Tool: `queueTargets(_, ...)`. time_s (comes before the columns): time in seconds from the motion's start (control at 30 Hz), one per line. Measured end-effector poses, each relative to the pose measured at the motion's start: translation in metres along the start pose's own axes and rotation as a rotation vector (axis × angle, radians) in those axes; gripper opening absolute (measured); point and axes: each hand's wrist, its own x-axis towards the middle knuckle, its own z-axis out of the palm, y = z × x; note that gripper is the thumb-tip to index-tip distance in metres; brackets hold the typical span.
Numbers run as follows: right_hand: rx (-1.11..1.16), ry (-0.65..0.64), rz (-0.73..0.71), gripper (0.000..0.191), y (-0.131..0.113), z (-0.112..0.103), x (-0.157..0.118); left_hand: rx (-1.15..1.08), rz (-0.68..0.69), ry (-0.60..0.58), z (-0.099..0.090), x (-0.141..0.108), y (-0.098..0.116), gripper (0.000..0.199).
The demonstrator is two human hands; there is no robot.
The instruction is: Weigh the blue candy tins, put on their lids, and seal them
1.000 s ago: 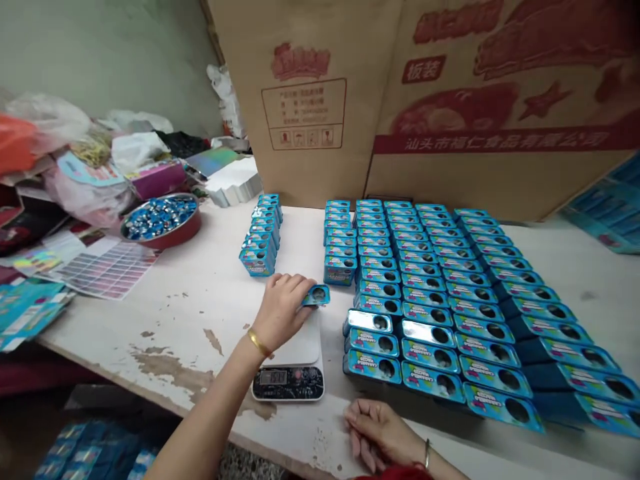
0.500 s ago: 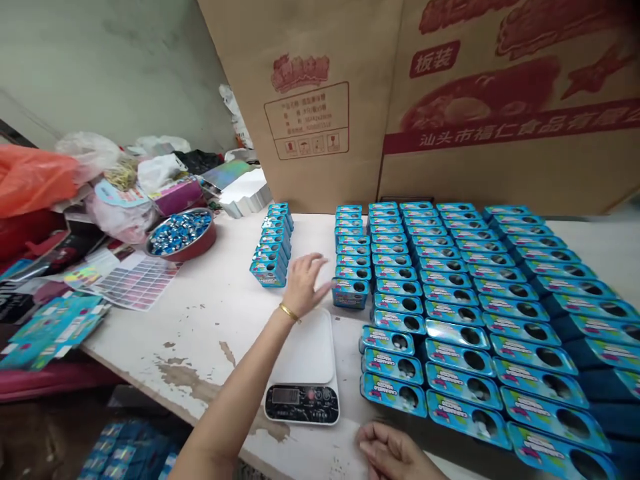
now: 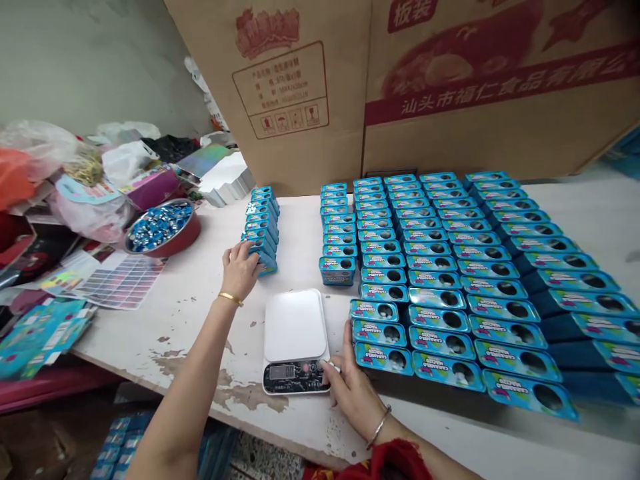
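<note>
In the head view, a flat white plastic kitchen scale (image 3: 295,327) with a black control panel lies bare-topped on the white worn table (image 3: 215,230). Beyond its left corner stands a short row of blue printed, rounded-corner boxes (image 3: 263,217), seemingly of thin card. Right of the scale, a block of similar boxes (image 3: 380,333) stands in close columns, round openings upward, probably so their insides can be seen. The round red bowl (image 3: 184,241) of shiny blue-wrapped pieces (image 3: 159,225) sits farther left, likely within arm's reach.

The left hand (image 3: 240,270) reaches past the scale's left side, forearm slanting forward, palm down, its fingers curved over the nearest box (image 3: 269,268) of the short row; whether they have closed around it, I cannot tell. The right hand (image 3: 353,390) rests at the scale's lower right corner, thumb by the panel, forefinger pointing forward along the block, perhaps steadying itself there. Whether it pinches anything is unclear.
</note>
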Motion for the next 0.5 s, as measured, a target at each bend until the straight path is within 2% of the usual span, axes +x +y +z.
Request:
queueTargets(0.13, 0.03, 0.054, 0.013, 0.077, 0.0, 0.001, -0.002, -0.04, 0.126, 0.013, -0.052, -0.017, 0.013, 0.016)
queueTargets(0.2, 0.042, 0.064, 0.02, 0.08, 0.0, 0.002, -0.002, -0.067, 0.206, -0.035, -0.077, -0.03, 0.023, 0.018)
queueTargets(0.27, 0.053, 0.055, 0.024, 0.084, 0.0, 0.001, -0.002, -0.094, 0.269, -0.098, -0.094, -0.043, 0.035, 0.02)
queueTargets(0.33, 0.055, 0.02, 0.023, 0.086, 0.001, 0.0, -0.003, -0.115, 0.313, -0.157, -0.099, -0.055, 0.047, 0.02)
queueTargets(0.4, 0.068, -0.028, 0.017, 0.081, 0.003, -0.003, -0.004, -0.124, 0.335, -0.189, -0.096, -0.063, 0.057, 0.018)
queueTargets(0.5, 0.144, -0.1, 0.023, 0.053, 0.008, -0.006, -0.007, -0.136, 0.352, -0.199, -0.083, -0.067, 0.068, 0.016)
